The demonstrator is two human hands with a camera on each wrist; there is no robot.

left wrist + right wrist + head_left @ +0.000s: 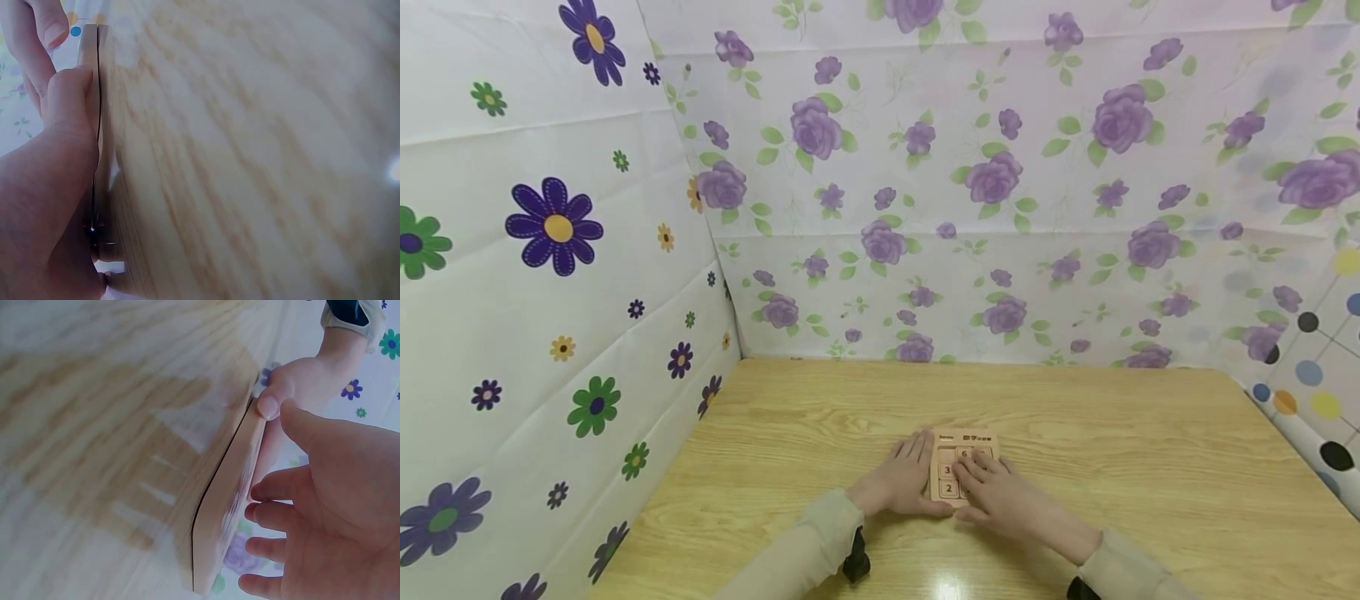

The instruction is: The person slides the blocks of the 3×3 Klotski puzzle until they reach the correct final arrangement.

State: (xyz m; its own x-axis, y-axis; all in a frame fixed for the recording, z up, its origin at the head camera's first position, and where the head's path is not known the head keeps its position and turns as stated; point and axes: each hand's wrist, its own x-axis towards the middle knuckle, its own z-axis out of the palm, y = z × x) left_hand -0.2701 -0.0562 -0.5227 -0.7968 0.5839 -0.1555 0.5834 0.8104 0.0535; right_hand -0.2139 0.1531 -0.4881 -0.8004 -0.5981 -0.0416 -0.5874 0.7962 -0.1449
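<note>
A flat, light wooden number sliding puzzle [966,437] lies on the table, with dark print along its top border. Tiles 6, 3 and 2 show; an uncovered slot sits at the grid's upper left. My left hand [906,479] holds the board's left side, fingers along that edge and thumb across the near edge. Over the right part of the tiles spreads my right hand [1003,500], fingertips at the middle tiles, covering several of them. From the right wrist view, the board's side [219,506] runs up to the left thumb [269,406].
The wood-grain table [820,408] extends around the board. A white cloth with purple roses [992,179] hangs behind it, and a daisy-print cloth [557,227] on the left. Dotted cloth [1309,372] borders the right side. Dark bands [856,558] circle both wrists.
</note>
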